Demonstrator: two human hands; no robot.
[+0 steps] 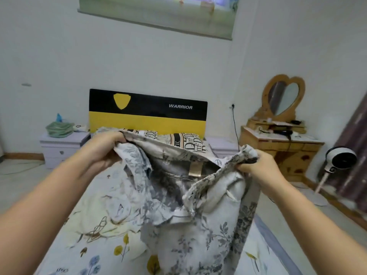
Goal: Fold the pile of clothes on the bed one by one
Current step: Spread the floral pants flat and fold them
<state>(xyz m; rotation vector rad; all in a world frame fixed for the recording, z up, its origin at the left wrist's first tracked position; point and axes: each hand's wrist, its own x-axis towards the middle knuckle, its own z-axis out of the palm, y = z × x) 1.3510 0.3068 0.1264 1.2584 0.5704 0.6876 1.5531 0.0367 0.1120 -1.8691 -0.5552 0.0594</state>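
Observation:
A white garment with a grey floral print (198,215) hangs in the air above the bed (83,245). It looks like trousers or a skirt, and its waistband is stretched open between my hands. My left hand (103,149) grips the waistband's left end. My right hand (256,167) pinches the right end. A tan label shows inside the waist. The rest of the fabric droops toward the flower-patterned bedsheet. A pale crumpled cloth (111,211) lies on the sheet under my left forearm.
A black and yellow box (148,114) leans at the head of the bed behind a patterned pillow (190,142). A white nightstand (61,147) stands at left, a wooden dresser with a heart mirror (282,139) at right, and a white fan (339,157) farther right.

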